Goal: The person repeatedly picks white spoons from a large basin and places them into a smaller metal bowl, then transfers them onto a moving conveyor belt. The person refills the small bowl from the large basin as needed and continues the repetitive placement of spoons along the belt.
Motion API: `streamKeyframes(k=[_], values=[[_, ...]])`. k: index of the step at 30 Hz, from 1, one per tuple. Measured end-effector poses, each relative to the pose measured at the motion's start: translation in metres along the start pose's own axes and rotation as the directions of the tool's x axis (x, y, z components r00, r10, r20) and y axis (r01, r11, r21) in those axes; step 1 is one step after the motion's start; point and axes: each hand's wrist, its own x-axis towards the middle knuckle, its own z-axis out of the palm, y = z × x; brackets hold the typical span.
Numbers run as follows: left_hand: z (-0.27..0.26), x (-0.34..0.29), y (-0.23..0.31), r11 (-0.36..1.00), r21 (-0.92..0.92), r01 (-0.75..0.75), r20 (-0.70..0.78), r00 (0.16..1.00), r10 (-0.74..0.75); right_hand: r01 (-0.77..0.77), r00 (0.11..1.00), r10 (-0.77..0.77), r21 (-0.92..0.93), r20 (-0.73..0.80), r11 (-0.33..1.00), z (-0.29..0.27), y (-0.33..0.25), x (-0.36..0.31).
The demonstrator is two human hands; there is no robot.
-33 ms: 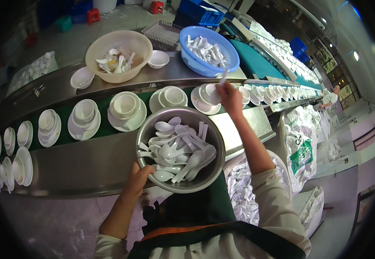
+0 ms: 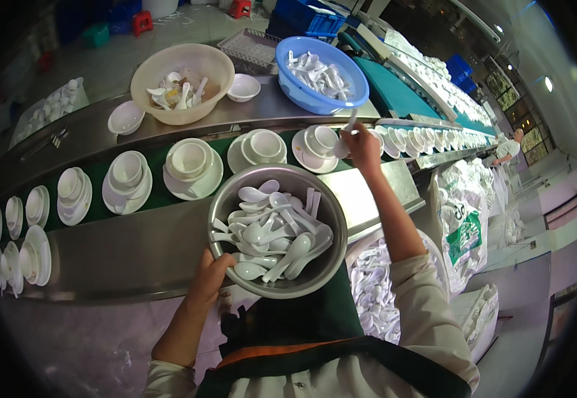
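Observation:
A steel basin (image 2: 336, 265) full of white soup spoons (image 2: 272, 229) is held in front of my body. My left hand (image 2: 209, 275) grips its lower left rim, thumb over the edge. Out over the green conveyor belt (image 2: 162, 197), my right hand (image 2: 364, 151) pinches a white soup spoon (image 2: 353, 119) with its handle pointing up. The spoon's lower end is beside a white bowl (image 2: 321, 140) stacked on a plate; whether they touch I cannot tell. More sets of bowls and plates (image 2: 192, 162) line the belt to the left and right.
Behind the belt stand a cream basin (image 2: 144, 106) with used spoons, a blue basin (image 2: 288, 86) of spoons, two loose white bowls (image 2: 243, 88) and a grey crate (image 2: 252, 50). Stacked plates (image 2: 36, 255) sit at the near left. Another spoon-filled tub (image 2: 376, 285) is by my right side. Far right, a person (image 2: 507, 151) stands.
My right hand has shifted slightly to the right with the spoon, away from the bowl set beside it. The nearby bowl sets have slid slightly left; my left hand keeps hold of the basin.

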Motion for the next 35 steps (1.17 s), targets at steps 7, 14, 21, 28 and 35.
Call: streamKeyframes(k=[7, 14, 21, 28, 35], values=[[0.011, 0.003, -0.004, 0.996, 0.084, -0.041, -0.059, 0.997, 0.046, -0.167, 0.918, 0.228, -0.204, 0.326, 0.965, 0.082, 0.088, -0.002], [0.017, -0.002, 0.032, 0.779, 0.399, -0.483, -0.036, 0.841, 0.540, 0.048, 0.903, -0.057, 0.032, 0.426, 0.998, 0.058, 0.039, -0.006], [0.062, 0.044, 0.077, 0.016, 0.756, -0.655, 0.560, 0.659, 0.502, 0.523, 0.697, -0.218, -0.275, 0.683, 0.807, -0.014, -0.046, -0.097], [0.076, 0.083, 0.074, -0.016, 0.770, -0.638, 0.630, 0.757, 0.173, 0.362, 0.847, -0.408, 0.190, 0.342, 0.912, -0.030, -0.035, -0.099], [0.071, 0.061, 0.080, 0.275, 0.685, -0.674, 0.530, 0.721, 0.446, -0.432, 0.896, 0.354, 0.341, 0.267, 0.835, -0.013, 0.048, -0.030]])
